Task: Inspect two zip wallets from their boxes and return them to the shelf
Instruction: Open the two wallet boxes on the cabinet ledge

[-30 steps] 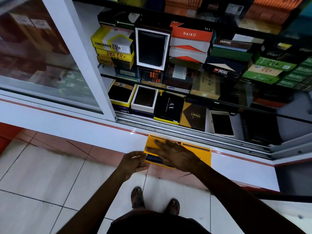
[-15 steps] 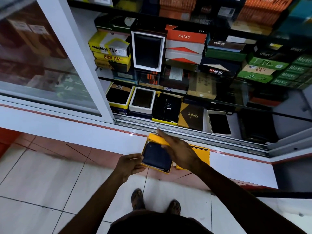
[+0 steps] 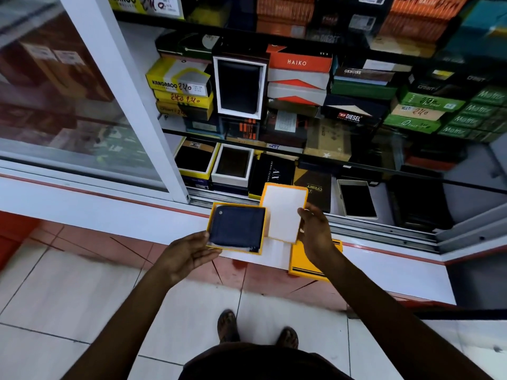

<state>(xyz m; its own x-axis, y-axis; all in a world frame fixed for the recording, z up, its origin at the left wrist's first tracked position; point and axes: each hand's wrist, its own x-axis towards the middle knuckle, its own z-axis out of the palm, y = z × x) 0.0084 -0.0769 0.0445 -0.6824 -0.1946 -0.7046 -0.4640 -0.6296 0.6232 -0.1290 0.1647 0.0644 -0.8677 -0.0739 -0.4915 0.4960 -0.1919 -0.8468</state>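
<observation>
Both hands are now apart: the right hand point(image 3: 315, 234) has lifted the lid point(image 3: 284, 213) off, while the left hand point(image 3: 189, 252) grips the open yellow box point(image 3: 236, 229). Its dark zip wallet point(image 3: 237, 227) lies exposed inside, ready for inspection; a second yellow box point(image 3: 310, 261) waits closed on the counter point(image 3: 397, 272).

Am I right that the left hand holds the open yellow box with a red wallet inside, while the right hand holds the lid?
Not quite: the head view shows the zip wallet in the open yellow box is dark navy blue, not red. The left hand holds that box, and the right hand holds the white-lined yellow lid.
</observation>
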